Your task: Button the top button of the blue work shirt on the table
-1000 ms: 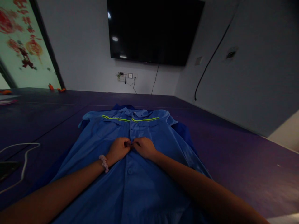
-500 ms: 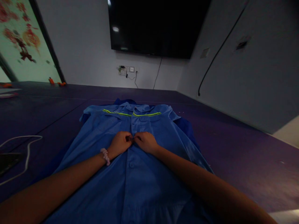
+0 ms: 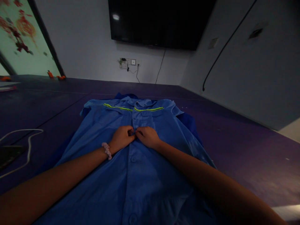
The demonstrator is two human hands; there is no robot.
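A blue shirt (image 3: 103, 184) with yellow-green chest stripes lies front up, its collar pointing away from me. My left hand (image 3: 122, 137) pinches the front placket at mid-chest, a pink scrunchie (image 3: 107, 150) around its wrist. Opposite it, my right hand (image 3: 148, 137) grips the same spot, and the fingertips of both hands meet. The button between them, if there is one, is hidden by my fingers. Lower on the placket, a button (image 3: 133, 159) and another near the bottom edge of the view are visible. Darker blue cloth (image 3: 188, 123) shows from beneath the shirt.
The shirt rests on a purple surface (image 3: 234, 140). At the left lie a dark phone-like device (image 3: 10, 154) and a white cable (image 3: 29, 147). Small orange objects (image 3: 50, 74) stand far left. A television (image 3: 159, 25) hangs on the wall above sockets (image 3: 127, 62).
The view has tipped slightly downward, so the scene sits a little higher in the picture. Both hands keep their hold on the placket, with only slight finger movement.
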